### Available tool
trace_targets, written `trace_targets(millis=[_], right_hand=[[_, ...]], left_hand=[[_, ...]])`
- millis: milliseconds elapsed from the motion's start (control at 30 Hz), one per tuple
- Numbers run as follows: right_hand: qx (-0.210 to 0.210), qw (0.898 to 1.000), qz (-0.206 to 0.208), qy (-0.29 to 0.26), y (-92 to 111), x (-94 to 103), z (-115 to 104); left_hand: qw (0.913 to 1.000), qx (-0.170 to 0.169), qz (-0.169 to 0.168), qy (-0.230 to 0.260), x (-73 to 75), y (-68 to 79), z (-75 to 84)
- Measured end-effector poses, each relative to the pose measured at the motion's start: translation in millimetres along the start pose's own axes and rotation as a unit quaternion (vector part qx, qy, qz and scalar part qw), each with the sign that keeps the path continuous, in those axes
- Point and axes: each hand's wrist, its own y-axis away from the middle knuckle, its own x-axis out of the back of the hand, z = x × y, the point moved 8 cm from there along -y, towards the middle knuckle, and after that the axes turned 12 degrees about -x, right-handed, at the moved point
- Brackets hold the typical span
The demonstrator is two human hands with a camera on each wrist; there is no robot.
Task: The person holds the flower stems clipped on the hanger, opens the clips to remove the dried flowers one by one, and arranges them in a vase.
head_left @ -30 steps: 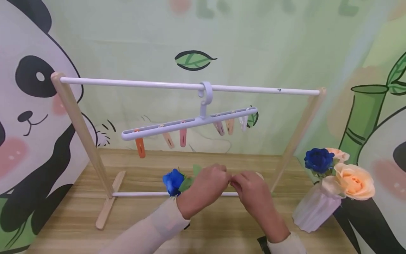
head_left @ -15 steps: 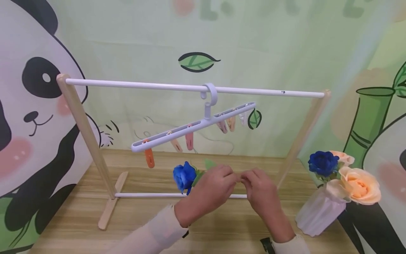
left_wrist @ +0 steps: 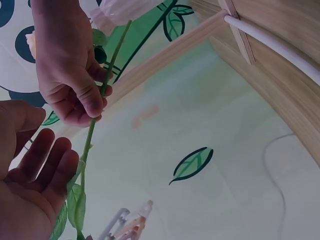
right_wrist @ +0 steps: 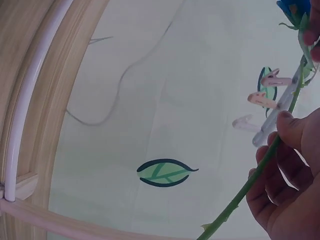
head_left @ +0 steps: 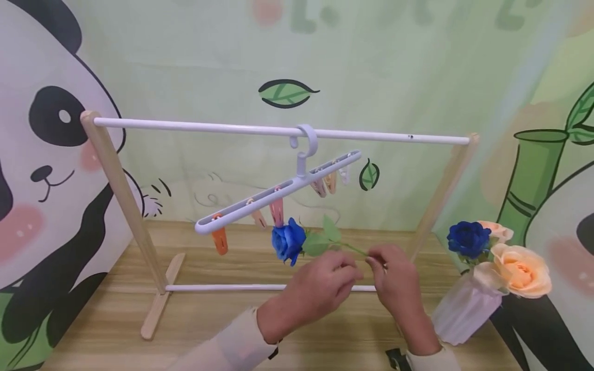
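An artificial blue rose (head_left: 288,240) with green leaves and a long green stem (right_wrist: 245,187) is held up in front of the rack. My right hand (head_left: 398,278) pinches the stem between thumb and fingers, right of the leaves. Just below the leaves is my left hand (head_left: 320,283); in the left wrist view its loosely bent fingers (left_wrist: 60,172) are beside the stem, gripping nothing. A pale purple clip hanger (head_left: 260,203) hangs tilted above, its left end lower. The bloom overlaps the bottom of a pink clip (head_left: 277,212); an orange clip (head_left: 220,238) hangs farther left.
The hanger's hook sits on the white top bar (head_left: 199,125) of a wooden-legged rack, whose lower bar (head_left: 223,288) runs behind my hands. At right stands a pale vase (head_left: 466,312) holding another blue rose (head_left: 468,239) and peach roses (head_left: 522,270). More clips (head_left: 330,183) hang at the hanger's right.
The blue rose has moved right and up, toward the pink clip. My left hand has come off the stem, and my right hand has shifted right. The hanger has swung, its left end lower.
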Motion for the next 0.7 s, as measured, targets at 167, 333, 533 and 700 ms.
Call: trace_targets(millis=[167, 333, 533, 700], right_hand=[[-0.044, 0.999, 0.009, -0.022, 1.1, 10.9, 12.9], [-0.123, 0.991, 0.018, -0.048, 3.3, 26.5, 29.2], [-0.209, 0.974, 0.041, -0.071, 6.9, 49.0, 43.6], [-0.259, 0.962, 0.06, -0.066, 8.4, 66.2, 52.7]], left_hand=[[0.9991, 0.026, -0.015, 0.029, -6.7, 1.4, 1.0], [0.9986, 0.039, -0.026, 0.027, -13.9, 2.3, 0.2], [0.9972, 0.052, -0.053, 0.001, -30.5, 5.5, -5.9], [0.994, 0.088, -0.065, 0.013, -44.1, 5.5, -11.3]])
